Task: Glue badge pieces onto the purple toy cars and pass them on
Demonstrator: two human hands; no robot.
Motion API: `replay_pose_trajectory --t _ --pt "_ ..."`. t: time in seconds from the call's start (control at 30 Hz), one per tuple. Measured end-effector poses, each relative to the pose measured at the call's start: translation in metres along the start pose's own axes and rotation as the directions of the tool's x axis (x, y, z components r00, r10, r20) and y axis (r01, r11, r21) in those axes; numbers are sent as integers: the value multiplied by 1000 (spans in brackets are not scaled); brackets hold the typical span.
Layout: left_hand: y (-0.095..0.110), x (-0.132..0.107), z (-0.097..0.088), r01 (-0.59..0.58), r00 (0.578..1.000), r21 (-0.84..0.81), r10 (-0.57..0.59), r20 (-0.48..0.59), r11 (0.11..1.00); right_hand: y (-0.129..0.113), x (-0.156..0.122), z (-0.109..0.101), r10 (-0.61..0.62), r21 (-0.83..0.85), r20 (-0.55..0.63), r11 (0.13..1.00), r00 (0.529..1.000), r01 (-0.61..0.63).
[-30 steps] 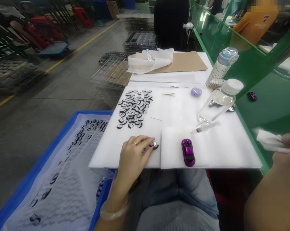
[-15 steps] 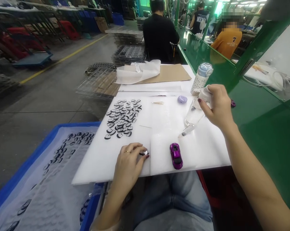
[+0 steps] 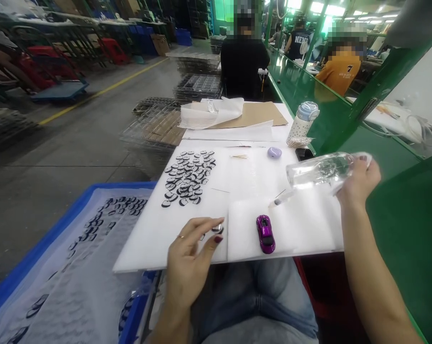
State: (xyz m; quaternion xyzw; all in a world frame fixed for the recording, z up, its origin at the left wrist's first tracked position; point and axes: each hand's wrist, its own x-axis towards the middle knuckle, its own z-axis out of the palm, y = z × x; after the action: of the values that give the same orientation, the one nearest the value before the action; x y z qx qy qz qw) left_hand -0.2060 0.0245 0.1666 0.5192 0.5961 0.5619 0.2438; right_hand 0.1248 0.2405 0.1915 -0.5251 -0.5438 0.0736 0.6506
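My left hand (image 3: 189, 258) is near the table's front edge, with a small shiny dark-and-silver piece (image 3: 217, 229) between its thumb and fingertips. Over the right side of the table, my right hand (image 3: 362, 181) grips a clear bottle (image 3: 318, 169) at its white top end. The bottle is tipped almost level, its base pointing left. Between my hands a purple toy car (image 3: 265, 234) rests on a white foam sheet (image 3: 305, 229). Beyond the car lies a clear syringe-like tube (image 3: 282, 198), partly hard to make out.
Many small black-rimmed pieces (image 3: 189, 179) are spread on the left. A lilac case (image 3: 274, 152), thin sticks (image 3: 239, 156), a phone (image 3: 304, 154) and a dotted drinking bottle (image 3: 303, 123) lie farther back. A blue bin (image 3: 90, 188) stands left; a green conveyor (image 3: 391, 205) runs right.
My right hand has moved right and swung the bottle from upright-leaning to nearly level. My left fingers have shifted slightly around the small piece. The car stays on the foam.
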Motion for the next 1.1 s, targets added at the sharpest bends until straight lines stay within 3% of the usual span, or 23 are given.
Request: replay_pose_trajectory --t 0.1,0.2,0.3,0.37,0.43,0.5,0.6,0.63,0.67,0.77,0.9,1.1 --pt "13 0 34 90 994 -387 -55 100 918 -32 -7 9 -187 -92 109 976 976 197" --pt "21 0 60 308 948 -653 -166 271 692 -61 -4 25 -270 -46 297 954 916 296" --pt "24 1 69 447 894 -750 -252 369 487 -82 0 31 -220 237 181 956 958 175" --pt "25 2 67 482 876 -768 -266 403 422 -97 -10 24 -140 438 60 893 988 100" --pt "23 3 64 496 868 -772 -266 420 398 -114 -36 11 -108 516 23 853 994 81" --pt "21 2 62 508 860 -767 -265 435 392 -129 -70 -2 -265 405 125 893 956 195" --pt "20 2 62 523 851 -765 -273 448 377 -142 -116 -8 -521 317 474 853 710 415" --pt "20 1 62 529 848 -763 -272 455 371 -144 -126 -5 -552 323 527 833 646 449" --pt "20 1 62 534 845 -762 -270 462 366 -145 -134 -2 -572 328 543 819 616 471" --pt "22 1 62 540 841 -761 -271 468 360 -144 -141 6 -637 307 492 765 593 566" --pt "23 2 62 524 849 -770 -299 436 364 -144 -131 1 -693 291 507 697 512 656" --pt "23 3 65 526 849 -764 -283 446 374 -150 -133 1 -685 301 518 707 512 641"
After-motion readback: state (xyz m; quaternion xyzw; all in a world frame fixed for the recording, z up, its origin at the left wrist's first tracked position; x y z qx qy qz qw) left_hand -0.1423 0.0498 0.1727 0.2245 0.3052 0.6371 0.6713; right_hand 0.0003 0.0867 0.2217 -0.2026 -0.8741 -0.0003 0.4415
